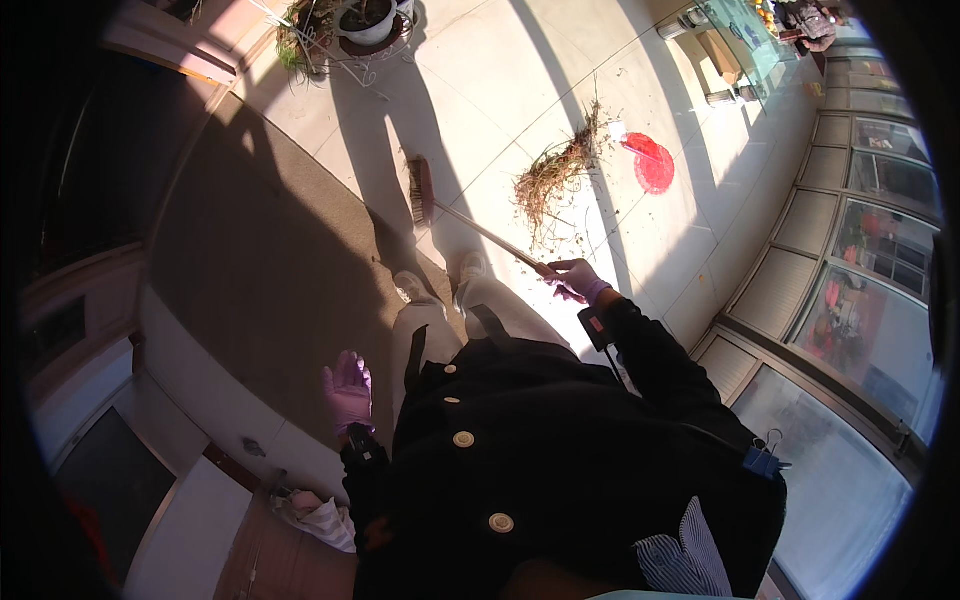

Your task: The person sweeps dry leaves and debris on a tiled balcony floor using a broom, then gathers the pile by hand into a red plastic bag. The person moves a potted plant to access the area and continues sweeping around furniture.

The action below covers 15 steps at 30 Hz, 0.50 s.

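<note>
My right hand, in a thin purple glove, is closed round the end of a broom's light wooden handle. The handle slants away to the left, and the reddish broom head rests on the tiled floor ahead of my feet. Gloved in the same purple, my left hand hangs at my left side, fingers stretched out and holding nothing. A heap of dry grass and plant litter lies on the tiles beyond my right hand, apart from the broom head.
Right of the heap is a round red mat-like thing. A potted plant stands on a white stand at the far left. At the far right is a glass-topped table. A brown mat covers the floor to my left; windows line the right.
</note>
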Each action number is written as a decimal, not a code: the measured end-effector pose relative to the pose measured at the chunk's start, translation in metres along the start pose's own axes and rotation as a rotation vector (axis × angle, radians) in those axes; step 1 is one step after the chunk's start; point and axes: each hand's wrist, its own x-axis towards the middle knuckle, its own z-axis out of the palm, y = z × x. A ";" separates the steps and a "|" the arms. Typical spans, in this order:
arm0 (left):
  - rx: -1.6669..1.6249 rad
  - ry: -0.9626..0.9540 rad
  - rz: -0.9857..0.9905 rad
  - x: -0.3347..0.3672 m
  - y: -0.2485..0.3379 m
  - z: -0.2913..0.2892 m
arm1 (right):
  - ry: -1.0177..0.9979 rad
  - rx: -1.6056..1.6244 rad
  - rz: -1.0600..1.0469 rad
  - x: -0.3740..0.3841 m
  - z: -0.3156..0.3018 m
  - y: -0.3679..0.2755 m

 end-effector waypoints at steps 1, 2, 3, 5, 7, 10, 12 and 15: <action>0.002 0.084 -0.003 0.000 0.000 0.007 | 0.078 -0.005 0.068 0.001 -0.012 0.008; 0.028 0.058 0.010 0.000 0.001 0.014 | 0.131 0.077 0.111 -0.003 -0.027 0.015; 0.063 -0.028 0.023 0.000 0.000 0.021 | 0.179 0.119 0.155 -0.009 -0.040 0.020; 0.100 0.072 0.040 0.001 -0.001 0.036 | 0.273 0.049 0.160 -0.027 -0.059 0.026; 0.140 -0.044 0.040 0.007 -0.005 0.051 | 0.219 0.099 0.056 -0.049 -0.069 0.026; 0.152 -0.131 0.005 0.017 -0.013 0.073 | 0.229 0.174 0.019 -0.080 -0.073 0.016; 0.093 -0.051 -0.048 0.025 -0.018 0.092 | 0.224 0.240 -0.087 -0.083 -0.069 -0.003; 0.204 -0.031 -0.103 0.043 -0.021 0.129 | 0.194 0.221 -0.148 -0.049 -0.066 -0.048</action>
